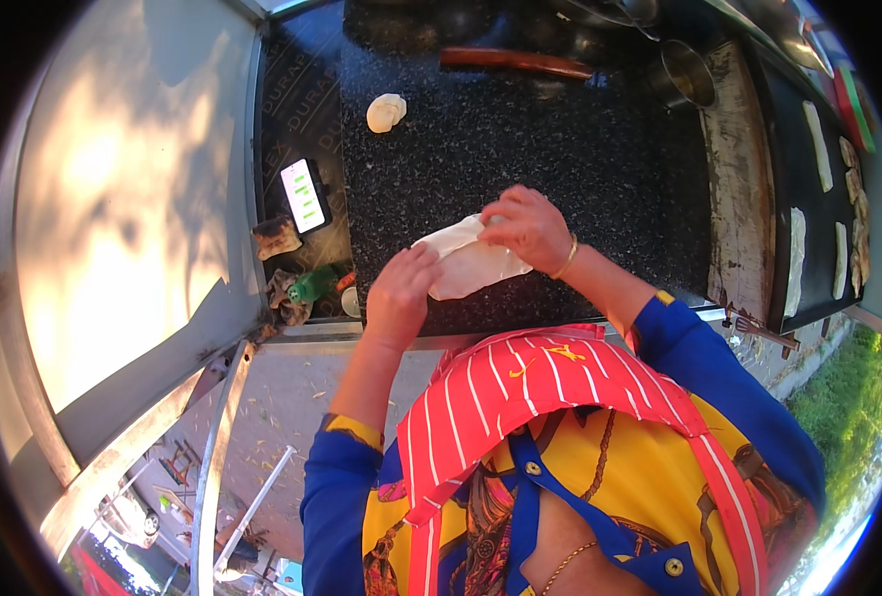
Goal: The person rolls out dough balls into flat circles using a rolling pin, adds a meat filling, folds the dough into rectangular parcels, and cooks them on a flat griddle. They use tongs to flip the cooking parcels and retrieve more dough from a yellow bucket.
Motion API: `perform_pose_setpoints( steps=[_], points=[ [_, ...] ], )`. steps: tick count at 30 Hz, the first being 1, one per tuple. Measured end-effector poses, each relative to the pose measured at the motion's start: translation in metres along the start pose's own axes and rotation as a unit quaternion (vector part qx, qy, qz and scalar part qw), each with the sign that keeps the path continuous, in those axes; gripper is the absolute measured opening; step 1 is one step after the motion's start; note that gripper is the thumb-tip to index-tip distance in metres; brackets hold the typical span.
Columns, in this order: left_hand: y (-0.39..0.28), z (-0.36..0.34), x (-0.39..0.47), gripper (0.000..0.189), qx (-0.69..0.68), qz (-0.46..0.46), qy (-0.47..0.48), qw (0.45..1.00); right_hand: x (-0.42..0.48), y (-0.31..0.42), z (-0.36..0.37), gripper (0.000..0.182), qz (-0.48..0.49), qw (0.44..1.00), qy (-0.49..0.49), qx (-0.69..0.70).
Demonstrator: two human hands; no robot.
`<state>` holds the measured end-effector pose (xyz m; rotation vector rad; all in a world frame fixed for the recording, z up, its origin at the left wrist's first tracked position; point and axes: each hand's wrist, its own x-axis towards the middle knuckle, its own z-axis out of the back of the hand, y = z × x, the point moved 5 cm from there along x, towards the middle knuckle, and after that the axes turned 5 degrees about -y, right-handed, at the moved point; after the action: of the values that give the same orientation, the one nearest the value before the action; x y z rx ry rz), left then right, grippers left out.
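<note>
A thin sheet of white dough [482, 272] lies near the front edge of the black speckled stone worktop [560, 149], partly folded over along its far side. My left hand [403, 294] grips its left end, fingers bent over the edge. At the upper right, my right hand [532, 229] pinches the dough's far edge between thumb and fingers. What is under the fold cannot be seen. Farther back on the left sits a small lump of dough [386, 113]. A reddish-brown wooden rolling pin [515, 62] lies along the back.
On the left are a phone [303, 195] with a lit screen, a browned piece of bread [277, 238], a green bottle [315, 283] and a crumpled cloth [284, 298]. To the right, a dark griddle [817, 216] bears several pale and browned dough strips. A metal pot [687, 74] stands behind.
</note>
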<state>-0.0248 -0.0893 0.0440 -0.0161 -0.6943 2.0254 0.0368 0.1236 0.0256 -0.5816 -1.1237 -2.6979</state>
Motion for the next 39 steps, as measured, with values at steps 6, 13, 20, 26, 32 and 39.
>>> perform_pose_setpoints(
  steps=[6, 13, 20, 26, 32, 39],
  points=[
    [-0.031, -0.011, -0.014, 0.047, 0.068, 0.011, 0.055, 0.996, -0.037, 0.022, 0.005, 0.033, -0.083, 0.993, -0.039, -0.073],
    [-0.034, -0.047, 0.018, 0.084, 0.108, -0.048, 0.173, 0.978, -0.041, 0.03, -0.026, 0.076, -0.131, 0.979, 0.047, -0.15],
    [0.011, -0.033, 0.024, 0.046, -0.144, 0.077, 0.098, 0.982, -0.036, 0.026, -0.03, 0.078, -0.13, 0.969, 0.111, -0.179],
    [0.04, -0.014, 0.036, 0.035, -0.038, 0.258, 0.056, 0.964, -0.041, 0.012, -0.02, 0.068, -0.151, 0.977, 0.09, -0.123],
    [0.05, -0.022, 0.042, 0.049, -0.008, 0.355, 0.232, 0.906, -0.048, -0.003, 0.017, 0.038, -0.394, 0.899, -0.174, 0.08],
    [0.039, -0.035, 0.024, 0.045, -0.017, 0.356, 0.182, 0.916, -0.095, -0.013, 0.011, 0.028, -0.491, 0.81, -0.238, 0.216]
  ],
)
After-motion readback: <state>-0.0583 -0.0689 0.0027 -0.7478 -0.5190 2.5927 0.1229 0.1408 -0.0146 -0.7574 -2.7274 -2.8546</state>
